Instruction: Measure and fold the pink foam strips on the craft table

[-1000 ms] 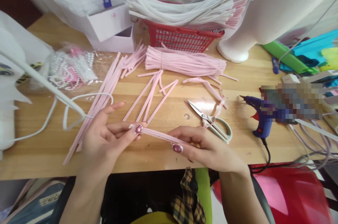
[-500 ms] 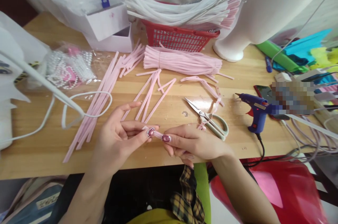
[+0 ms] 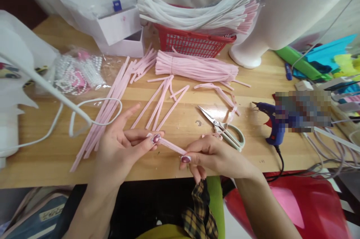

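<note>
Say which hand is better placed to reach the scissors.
Probably the right hand: it is close to the scissors, while the left hand is farther off. Both hands pinch the pink strip, so the right would first have to let go.

The chenille piece (image 3: 173, 146) that I hold is pale pink, like the tied bundle (image 3: 202, 67) nearer the bench's (image 3: 157, 167) back edge. My thumbnails (image 3: 185, 159) are glossy plum with whitish rims. The bench is honey-toned wood, streaked with grain. By its back edge, the basket (image 3: 197, 33) is red, its stems (image 3: 194, 21) white and pink. Towards the front right corner, my scissors (image 3: 215, 122) show silver blades and pale green handles; the glue gun (image 3: 277, 131) is deep blue.
</note>
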`<state>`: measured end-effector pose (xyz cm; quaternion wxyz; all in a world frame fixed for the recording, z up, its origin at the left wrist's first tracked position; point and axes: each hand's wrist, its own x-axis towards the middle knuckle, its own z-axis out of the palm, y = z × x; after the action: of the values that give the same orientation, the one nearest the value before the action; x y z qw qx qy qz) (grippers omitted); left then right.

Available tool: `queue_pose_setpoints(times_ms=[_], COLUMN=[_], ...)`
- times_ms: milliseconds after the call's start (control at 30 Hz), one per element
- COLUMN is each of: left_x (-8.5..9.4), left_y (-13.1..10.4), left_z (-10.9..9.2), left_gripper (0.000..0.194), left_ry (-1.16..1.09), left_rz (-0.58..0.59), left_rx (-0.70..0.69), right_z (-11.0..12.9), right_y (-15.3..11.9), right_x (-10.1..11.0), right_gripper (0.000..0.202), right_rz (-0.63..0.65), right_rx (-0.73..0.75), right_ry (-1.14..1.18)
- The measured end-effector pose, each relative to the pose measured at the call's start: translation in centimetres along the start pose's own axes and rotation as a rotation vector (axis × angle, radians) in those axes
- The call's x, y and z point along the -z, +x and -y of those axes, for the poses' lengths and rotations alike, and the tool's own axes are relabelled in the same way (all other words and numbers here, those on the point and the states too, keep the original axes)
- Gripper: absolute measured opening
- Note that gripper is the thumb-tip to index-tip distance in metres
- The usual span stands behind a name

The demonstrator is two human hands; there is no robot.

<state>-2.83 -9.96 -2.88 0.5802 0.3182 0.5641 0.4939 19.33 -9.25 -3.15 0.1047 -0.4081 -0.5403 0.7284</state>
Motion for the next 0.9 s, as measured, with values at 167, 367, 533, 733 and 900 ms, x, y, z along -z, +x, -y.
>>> queue_pose_setpoints(times_ms=[167, 367, 533, 733, 900], left_x=[0.1, 1.1, 1.3, 1.2, 1.2], left_y=[-0.1, 0.7, 1.2, 1.6, 1.4], left_z=[-0.1, 0.4, 0.5, 0.6, 0.6], left_gripper=[0.097, 0.093, 0.093, 0.099, 0.099], left_ry=[0.014, -0.019, -0.033, -0.031, -0.041], left_rz=[-0.046, -0.085, -0.044, -0.020, -0.012], left_rx=[-0.036, -0.098, -0.037, 0.024, 0.027], right_z=[-0.3, -0.2, -0.3, -0.6, -0.3], right_y=[-0.1, -0.1, 0.0, 0.2, 0.3], right_x=[0.1, 0.5, 0.7, 0.6, 0.2], right_gripper=[0.045, 0.040, 0.030, 0.028, 0.012], right_rz=[-0.048, -0.086, -0.099, -0.128, -0.215], right_rx=[0.072, 0.101, 0.085, 0.041, 0.043], right_ry=[-0.014, 0.044, 0.236, 0.369, 0.381])
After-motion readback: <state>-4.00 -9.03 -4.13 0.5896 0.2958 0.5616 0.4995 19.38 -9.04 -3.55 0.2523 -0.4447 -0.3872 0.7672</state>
